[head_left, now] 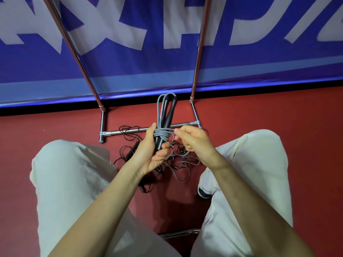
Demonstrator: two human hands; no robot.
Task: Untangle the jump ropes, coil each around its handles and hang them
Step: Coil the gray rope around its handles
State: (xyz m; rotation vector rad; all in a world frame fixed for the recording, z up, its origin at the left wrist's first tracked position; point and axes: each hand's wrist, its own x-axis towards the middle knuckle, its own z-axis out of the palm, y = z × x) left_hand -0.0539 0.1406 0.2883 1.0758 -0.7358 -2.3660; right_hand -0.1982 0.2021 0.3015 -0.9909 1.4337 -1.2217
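While left hand grips handles, right hand pinches grey rope.

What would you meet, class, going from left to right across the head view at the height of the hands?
Red floor → rack foot → thin black rope → left hand → grey rope bundle → right hand → trouser leg.

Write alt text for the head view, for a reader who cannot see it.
The left hand grips two black handles upright while the right hand pinches the grey rope wound around them. Below, a black rope lies tangled on the red floor by a metal rack.
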